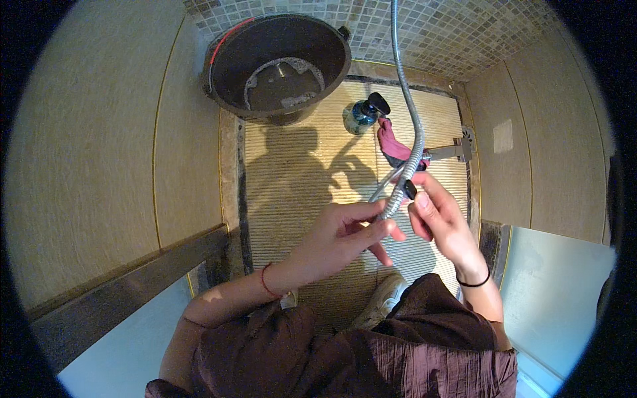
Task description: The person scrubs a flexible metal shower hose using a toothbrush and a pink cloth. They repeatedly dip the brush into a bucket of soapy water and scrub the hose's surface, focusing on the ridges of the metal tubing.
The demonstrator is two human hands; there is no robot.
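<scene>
A ribbed metal shower hose (418, 132) runs down from the wall to my hands. My left hand (343, 234) pinches its lower stretch between thumb and forefinger, other fingers spread. Just to the right, my right hand (440, 214) has thumb and fingers curled against a small black piece (410, 189) beside the hose. What that piece is, and whether it joins the hose, I cannot tell. A thinner silver length (383, 185) slants off behind the hose. Past my hands, a pink and black cloth (395, 143) lies partly behind the hose, near a metal tap (443, 150).
A large dark bucket (343, 64) with foamy water stands at the back left. Right of it is a blue see-through pump bottle (359, 119) with a black top. Ribbed flooring (283, 189) lies below, between panelled walls (109, 124). A round drain (467, 133) sits by the right wall.
</scene>
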